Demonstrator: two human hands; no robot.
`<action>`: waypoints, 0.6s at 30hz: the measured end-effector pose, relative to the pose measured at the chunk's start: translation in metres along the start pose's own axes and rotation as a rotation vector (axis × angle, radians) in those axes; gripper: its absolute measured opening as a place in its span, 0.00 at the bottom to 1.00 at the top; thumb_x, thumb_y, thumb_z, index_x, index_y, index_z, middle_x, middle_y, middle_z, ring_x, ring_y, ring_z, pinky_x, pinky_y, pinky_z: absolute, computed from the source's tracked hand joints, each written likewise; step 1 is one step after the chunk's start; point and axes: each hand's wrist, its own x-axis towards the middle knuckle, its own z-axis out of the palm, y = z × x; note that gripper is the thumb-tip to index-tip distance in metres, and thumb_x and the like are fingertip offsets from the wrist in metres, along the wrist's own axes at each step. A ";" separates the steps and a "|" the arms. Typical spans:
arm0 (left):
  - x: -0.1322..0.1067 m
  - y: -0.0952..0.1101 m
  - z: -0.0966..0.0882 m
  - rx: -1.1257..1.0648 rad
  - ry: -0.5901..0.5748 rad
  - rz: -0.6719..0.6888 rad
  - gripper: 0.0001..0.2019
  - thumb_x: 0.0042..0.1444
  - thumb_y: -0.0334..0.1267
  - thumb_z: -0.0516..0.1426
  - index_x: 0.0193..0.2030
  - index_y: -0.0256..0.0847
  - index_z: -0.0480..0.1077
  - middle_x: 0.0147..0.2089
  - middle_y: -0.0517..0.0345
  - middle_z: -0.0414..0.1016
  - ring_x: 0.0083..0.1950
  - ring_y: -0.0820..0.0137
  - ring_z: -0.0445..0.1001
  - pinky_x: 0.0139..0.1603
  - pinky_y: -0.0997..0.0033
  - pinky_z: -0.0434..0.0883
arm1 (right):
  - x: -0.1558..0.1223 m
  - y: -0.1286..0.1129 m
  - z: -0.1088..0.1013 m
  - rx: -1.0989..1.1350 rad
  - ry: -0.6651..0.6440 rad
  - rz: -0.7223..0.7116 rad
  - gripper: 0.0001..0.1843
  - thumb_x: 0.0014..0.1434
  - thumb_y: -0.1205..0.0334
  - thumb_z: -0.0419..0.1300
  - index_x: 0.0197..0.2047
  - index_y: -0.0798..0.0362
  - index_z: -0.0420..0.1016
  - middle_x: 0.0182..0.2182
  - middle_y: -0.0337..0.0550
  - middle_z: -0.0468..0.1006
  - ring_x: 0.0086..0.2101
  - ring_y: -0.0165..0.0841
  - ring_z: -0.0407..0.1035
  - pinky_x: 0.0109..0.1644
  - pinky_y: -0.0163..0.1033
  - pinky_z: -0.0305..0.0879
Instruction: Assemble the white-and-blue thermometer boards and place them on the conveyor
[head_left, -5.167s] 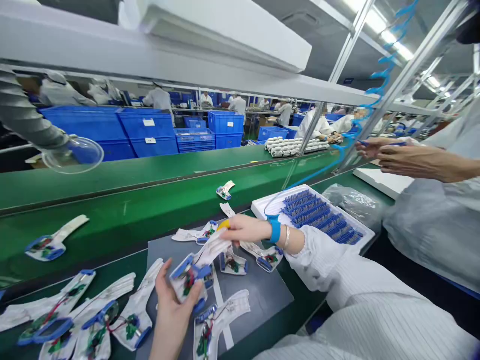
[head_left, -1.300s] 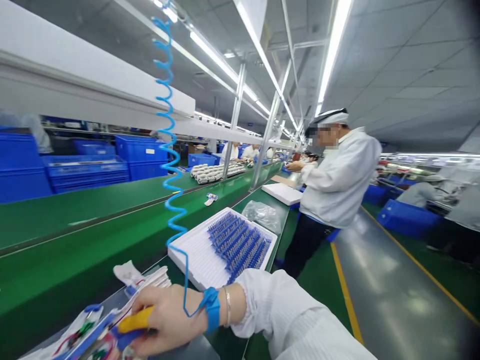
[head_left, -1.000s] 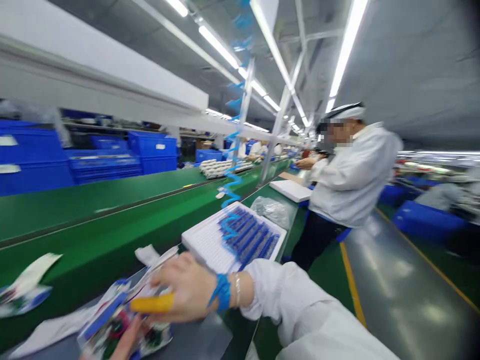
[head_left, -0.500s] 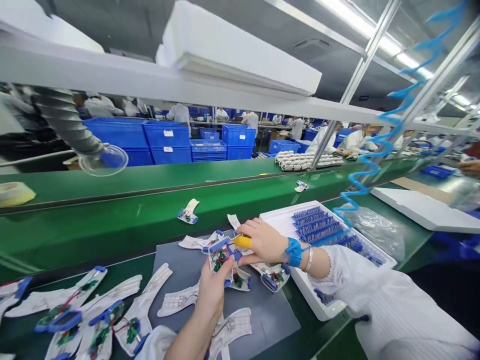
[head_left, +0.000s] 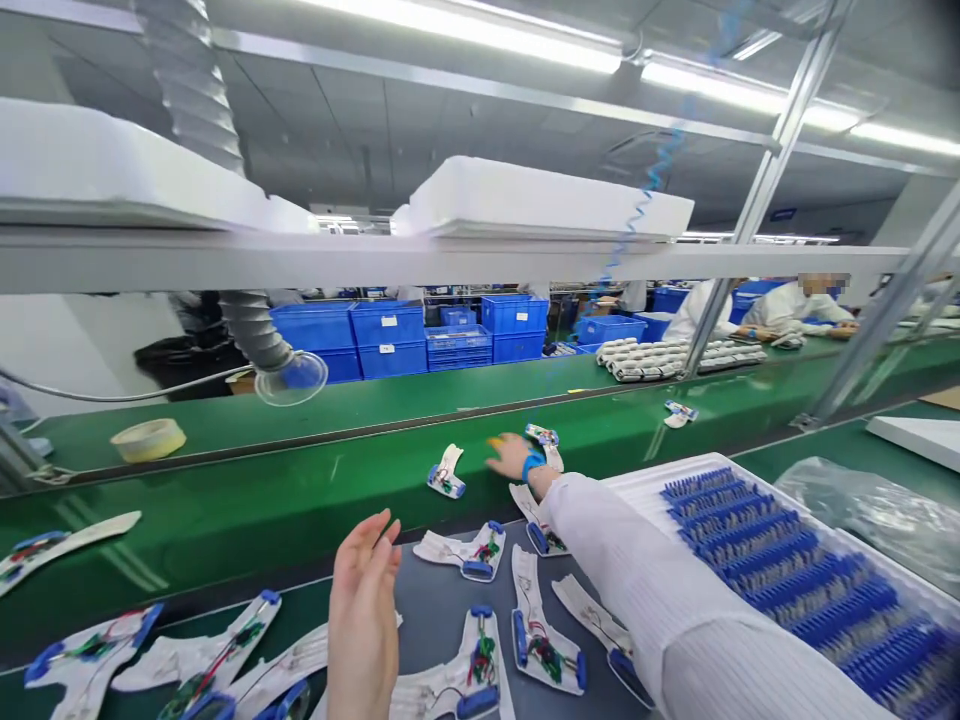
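Right hand (head_left: 511, 455): stretched over the green conveyor strip (head_left: 300, 490), fingers loosely extended, a yellow cover (head_left: 493, 442) seen on one; nothing seen to be held, though blur hides the underside. Just beside it, partly behind the wrist with the blue band (head_left: 533, 463), a white shell (head_left: 542, 435) with blue ends lies on the strip; whether it is touched cannot be told.

Left hand (head_left: 364, 610): raised at the near edge of the grey mat (head_left: 439, 615), fingers slack and partly unfolded, nothing held.

Change noted: half a second earlier, one shell was gripped between both hands above the mat; that joint hold has been given up and the hands are well apart. Judged: the shell by the right hand is the one just released, so handling of it at the mat has probably been finished.

Farther out: a second shell (head_left: 448, 472) lies on the strip, left of the right hand. Several wired shells (head_left: 546, 650) are spread on the mat. Right of the sleeve (head_left: 660, 590), blue parts (head_left: 757, 540) are ranked in a white tray (head_left: 637, 480), with a clear plastic bag (head_left: 877, 510) beyond.
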 end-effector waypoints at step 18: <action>-0.035 -0.051 0.037 0.049 -0.042 -0.485 0.14 0.48 0.21 0.55 0.40 0.40 0.71 0.34 0.58 0.76 0.33 0.73 0.76 0.32 0.79 0.74 | -0.168 -0.021 -0.090 -0.081 -0.348 0.187 0.15 0.60 0.62 0.52 0.49 0.56 0.69 0.43 0.48 0.73 0.42 0.35 0.67 0.41 0.35 0.61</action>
